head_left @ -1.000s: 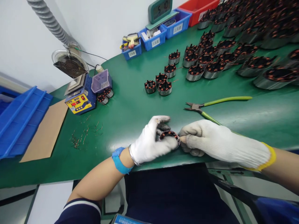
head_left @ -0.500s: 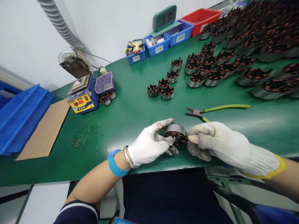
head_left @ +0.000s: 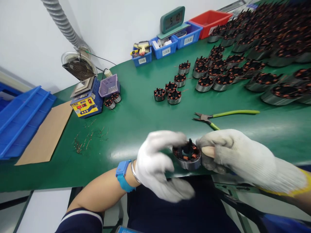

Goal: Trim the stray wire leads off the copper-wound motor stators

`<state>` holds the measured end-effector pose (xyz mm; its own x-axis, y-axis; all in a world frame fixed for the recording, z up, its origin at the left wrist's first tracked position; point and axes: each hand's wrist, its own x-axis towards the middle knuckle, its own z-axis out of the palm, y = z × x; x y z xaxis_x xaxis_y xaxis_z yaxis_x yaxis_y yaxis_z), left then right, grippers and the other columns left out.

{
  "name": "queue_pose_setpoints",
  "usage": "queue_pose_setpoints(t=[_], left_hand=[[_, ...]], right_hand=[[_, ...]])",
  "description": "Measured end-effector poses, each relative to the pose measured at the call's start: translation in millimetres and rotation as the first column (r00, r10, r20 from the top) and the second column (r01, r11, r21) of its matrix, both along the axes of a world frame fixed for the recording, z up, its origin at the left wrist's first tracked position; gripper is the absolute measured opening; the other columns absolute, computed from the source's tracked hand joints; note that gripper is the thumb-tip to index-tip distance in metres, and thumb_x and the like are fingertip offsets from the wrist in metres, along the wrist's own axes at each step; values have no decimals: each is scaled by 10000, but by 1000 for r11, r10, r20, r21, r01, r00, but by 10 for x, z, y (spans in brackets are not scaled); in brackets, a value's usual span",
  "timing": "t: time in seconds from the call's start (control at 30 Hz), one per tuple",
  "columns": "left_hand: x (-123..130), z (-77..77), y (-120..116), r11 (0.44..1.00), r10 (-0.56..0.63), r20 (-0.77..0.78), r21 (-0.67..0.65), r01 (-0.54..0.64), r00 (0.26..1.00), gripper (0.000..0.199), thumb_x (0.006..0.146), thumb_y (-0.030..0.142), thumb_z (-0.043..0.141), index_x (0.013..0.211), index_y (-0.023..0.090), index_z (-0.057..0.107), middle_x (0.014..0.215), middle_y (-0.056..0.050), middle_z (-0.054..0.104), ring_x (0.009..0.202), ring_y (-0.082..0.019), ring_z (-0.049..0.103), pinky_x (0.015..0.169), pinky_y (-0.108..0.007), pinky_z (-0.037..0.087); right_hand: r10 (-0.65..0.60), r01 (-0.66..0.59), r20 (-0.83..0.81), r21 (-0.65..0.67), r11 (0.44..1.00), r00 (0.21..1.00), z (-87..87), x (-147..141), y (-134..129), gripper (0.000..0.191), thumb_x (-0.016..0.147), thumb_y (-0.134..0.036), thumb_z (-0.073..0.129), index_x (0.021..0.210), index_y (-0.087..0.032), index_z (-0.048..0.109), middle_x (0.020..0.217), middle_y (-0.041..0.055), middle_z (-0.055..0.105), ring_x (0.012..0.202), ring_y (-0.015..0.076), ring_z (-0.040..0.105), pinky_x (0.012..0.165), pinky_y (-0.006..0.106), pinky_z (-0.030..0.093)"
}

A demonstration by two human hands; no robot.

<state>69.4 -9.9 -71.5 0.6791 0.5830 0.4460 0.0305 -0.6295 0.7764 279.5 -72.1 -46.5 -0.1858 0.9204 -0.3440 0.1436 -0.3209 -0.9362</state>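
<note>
In front of me, near the table's front edge, is a motor stator (head_left: pixel 187 157), a steel ring with copper windings and black plastic posts. Its wound side faces up. My right hand (head_left: pixel 218 152), in a white knit glove with a bare thumb tip, closes on the stator's right edge; whether a lead wire is also pinched there is hidden. To the stator's left, my left hand (head_left: pixel 160 165) is gloved, blurred and open, with fingers spread around that side and no clear grip. Green-handled cutting pliers (head_left: pixel 206 117) lie open just beyond my right hand.
Several stators (head_left: pixel 174 96) stand mid-table, with many more (head_left: pixel 264 48) at right. Wire scraps (head_left: pixel 88 137) lie left. A blue-yellow soldering station (head_left: pixel 86 105), purple bin (head_left: pixel 109 85), cardboard (head_left: pixel 46 136), blue crate (head_left: pixel 24 121), tool boxes (head_left: pixel 142 60), red bin (head_left: pixel 210 21) and clock (head_left: pixel 172 19) surround the work area.
My left hand has let go of the stator and opened its fingers. The stator has tipped so its windings face up, and has shifted slightly toward me with my right hand.
</note>
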Motion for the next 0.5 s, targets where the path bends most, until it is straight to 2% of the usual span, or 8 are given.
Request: queue_pose_setpoints(t=[0.07,0.17,0.2,0.23,0.3,0.37,0.4,0.5], left_hand=[[22,-17,25,907,111,-56,-402,-124,992,651,910,842,353,841,229,560,1015,-150,718,957,-294,747,822,-520,645],[63,-10,90,464,-309,-136,-886,24,941,757,933,832,305,1057,160,631,830,-122,714,634,-247,735,524,-370,604],[70,0,105,358,-407,-98,-932,60,908,708,926,799,406,1123,156,625,832,-112,719,578,-231,721,481,-336,580],[73,13,112,340,-419,-66,-936,90,905,640,906,737,534,1193,169,605,881,-107,730,578,-221,725,482,-320,578],[65,39,102,549,-277,-38,-826,126,960,575,840,548,729,1280,218,563,1063,-119,737,740,-230,774,602,-344,635],[46,58,70,833,-142,-39,-544,99,989,479,787,446,785,1180,233,614,1217,-153,706,986,-272,773,807,-432,662],[35,63,49,922,-137,-60,-373,105,989,373,770,437,793,1049,239,646,1244,-158,698,1060,-284,753,882,-465,650],[10,49,-8,982,-189,-130,2,191,973,369,693,503,846,749,260,573,1173,-123,713,1099,-305,722,936,-516,630]], right_hand=[[32,-38,109,57,998,994,15,38,-31,559,698,-727,648,523,-203,558,471,11,456,417,108,355,372,243,233],[39,-61,204,104,993,978,-10,54,-35,532,738,-686,592,520,-202,555,495,25,475,456,119,374,405,248,273],[37,-55,192,92,994,981,-25,45,-26,519,733,-676,600,529,-201,559,499,25,482,458,119,381,407,248,285],[31,-42,158,66,997,987,-40,30,-15,506,718,-671,621,537,-202,561,502,24,493,453,117,386,404,249,293],[4,-4,42,-7,1000,999,-59,-5,8,499,662,-672,681,539,-206,550,480,16,496,418,111,385,386,249,291],[-40,33,-86,-73,997,995,-57,-35,20,510,606,-669,738,526,-214,522,441,-3,469,380,101,364,366,242,265],[-62,49,-138,-95,994,989,-49,-45,19,519,591,-666,757,521,-216,507,428,-13,454,370,95,351,361,237,252],[-60,39,-194,-109,993,979,-19,-48,-4,543,581,-674,778,506,-215,497,418,-18,442,356,88,336,348,232,234]])
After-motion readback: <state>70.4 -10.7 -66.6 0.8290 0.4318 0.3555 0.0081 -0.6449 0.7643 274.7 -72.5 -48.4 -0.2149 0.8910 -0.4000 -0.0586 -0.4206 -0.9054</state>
